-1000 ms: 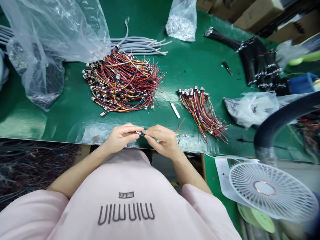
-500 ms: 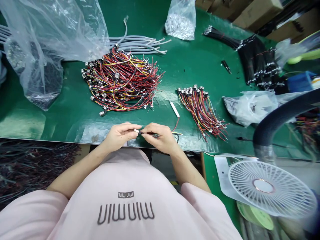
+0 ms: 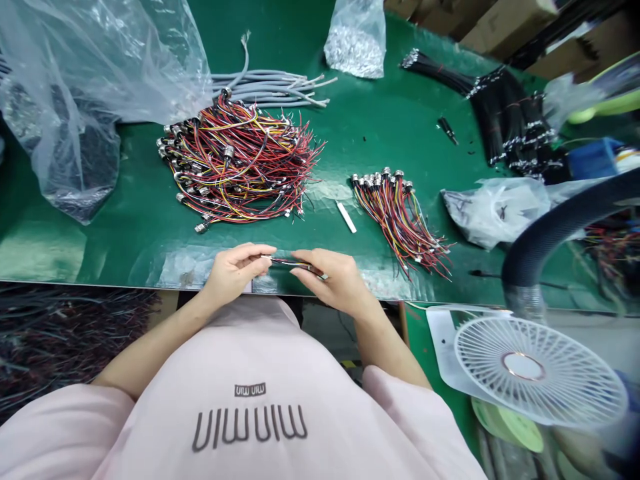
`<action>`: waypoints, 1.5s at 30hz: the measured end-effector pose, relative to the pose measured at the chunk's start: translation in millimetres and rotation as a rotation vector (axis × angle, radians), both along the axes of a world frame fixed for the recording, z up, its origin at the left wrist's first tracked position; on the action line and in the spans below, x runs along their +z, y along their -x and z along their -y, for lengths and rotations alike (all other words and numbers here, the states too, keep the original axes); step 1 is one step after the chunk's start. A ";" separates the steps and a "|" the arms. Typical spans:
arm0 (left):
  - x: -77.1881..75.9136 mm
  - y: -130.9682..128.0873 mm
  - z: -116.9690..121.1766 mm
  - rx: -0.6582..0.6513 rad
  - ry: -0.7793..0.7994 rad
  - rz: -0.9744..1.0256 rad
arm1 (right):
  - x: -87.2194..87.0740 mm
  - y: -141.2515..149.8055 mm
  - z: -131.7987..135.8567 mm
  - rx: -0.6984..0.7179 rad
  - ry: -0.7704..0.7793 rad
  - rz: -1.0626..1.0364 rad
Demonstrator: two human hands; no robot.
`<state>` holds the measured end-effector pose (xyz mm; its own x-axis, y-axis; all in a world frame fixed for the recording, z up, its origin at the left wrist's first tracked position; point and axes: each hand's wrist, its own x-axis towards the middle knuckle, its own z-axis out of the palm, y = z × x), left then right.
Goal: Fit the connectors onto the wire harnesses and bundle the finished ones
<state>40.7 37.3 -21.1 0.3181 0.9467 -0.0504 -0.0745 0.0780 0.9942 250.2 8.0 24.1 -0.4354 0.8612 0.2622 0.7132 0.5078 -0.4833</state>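
Note:
A small wire harness (image 3: 286, 261) with thin multicoloured wires stretches between my hands at the table's front edge. My left hand (image 3: 236, 268) pinches its left end between thumb and fingers; the end piece is mostly hidden there. My right hand (image 3: 334, 275) is curled around the wires further right, with thumb and fingers on either side of them. Just beyond my hands lies a short white stick-like piece (image 3: 346, 218). A big heap of wired metal connectors (image 3: 245, 163) is ahead to the left. To the right is a smaller bundle of the same connectors (image 3: 397, 220).
Grey cables (image 3: 275, 87) lie behind the heap. Plastic bags stand at the left (image 3: 75, 153), back (image 3: 356, 43) and right (image 3: 500, 210). Black cables (image 3: 505, 120) are at the back right. A black hose (image 3: 537, 233) and a white fan (image 3: 540, 370) take up the near right.
My right hand has moved slightly right, away from the left, and more of the wires shows between them. The loose wire ends that trailed beyond my right hand are now within it.

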 end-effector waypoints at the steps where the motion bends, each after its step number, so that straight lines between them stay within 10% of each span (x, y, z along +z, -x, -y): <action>1: -0.5 0.6 -0.3 -0.002 0.002 0.017 | 1.0 -1.7 -0.4 -0.007 0.044 -0.077; 15: -3.8 0.5 2.6 0.016 -0.032 0.021 | 6.0 1.1 -7.5 -0.028 0.470 -0.369; 27: -10.8 -0.9 2.2 0.009 -0.189 -0.149 | -0.2 14.4 -0.8 -0.053 -0.076 0.014; 45: -8.6 1.7 1.3 -0.002 -0.069 -0.064 | -2.6 22.1 -9.7 0.051 -0.088 -0.024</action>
<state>39.0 36.1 -29.7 0.3183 0.9480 -0.0054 -0.0108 0.0093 0.9999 228.1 17.7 21.5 -0.4709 0.8112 0.3468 0.6738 0.5844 -0.4521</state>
